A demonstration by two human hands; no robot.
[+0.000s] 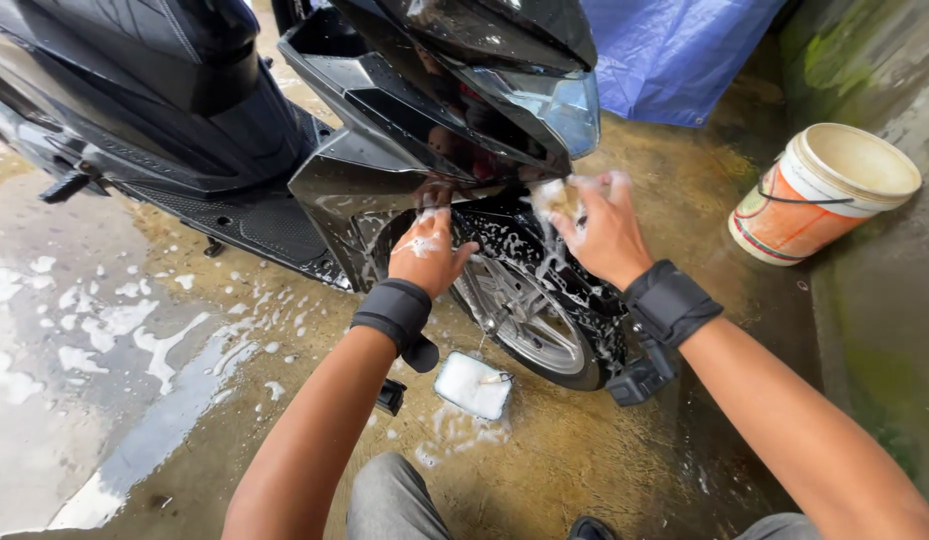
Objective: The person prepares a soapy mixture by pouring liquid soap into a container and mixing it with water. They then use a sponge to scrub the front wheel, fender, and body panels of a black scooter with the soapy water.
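right hand (607, 232) presses soapy sponge (558, 200) against black scooter (385, 120).

Black scooter (285, 130) cut off by top and left edges; its front wheel (530, 320) partly hidden behind soapy hands; sponge (563, 200) mostly covered by right hand (605, 235)

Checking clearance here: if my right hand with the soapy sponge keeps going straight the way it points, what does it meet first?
Probably the black front panel just under the headlight; the right hand and sponge look almost against it, though depth is unclear.
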